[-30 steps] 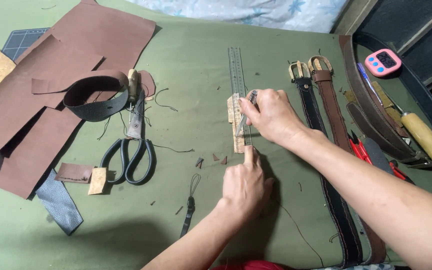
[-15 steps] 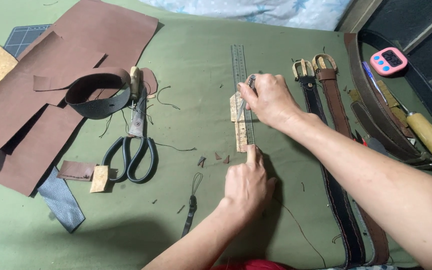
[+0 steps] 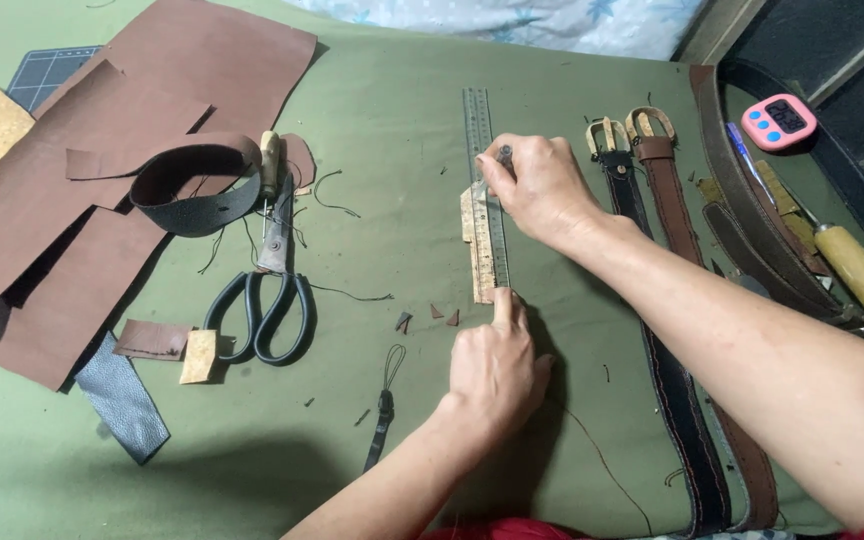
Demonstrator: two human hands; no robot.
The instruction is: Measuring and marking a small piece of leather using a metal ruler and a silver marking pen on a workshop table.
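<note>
Nearest me, my left hand (image 3: 494,362) presses a fingertip onto the near end of the steel ruler (image 3: 485,190), which lies lengthwise over a narrow tan leather strip (image 3: 474,240) on the green mat (image 3: 392,130). Farther along, my right hand (image 3: 540,183) is closed around a small dark tool (image 3: 504,153), its tip at the ruler's right edge beside the strip's far end. Left lie black scissors (image 3: 264,300); right, two belts (image 3: 652,260).
</note>
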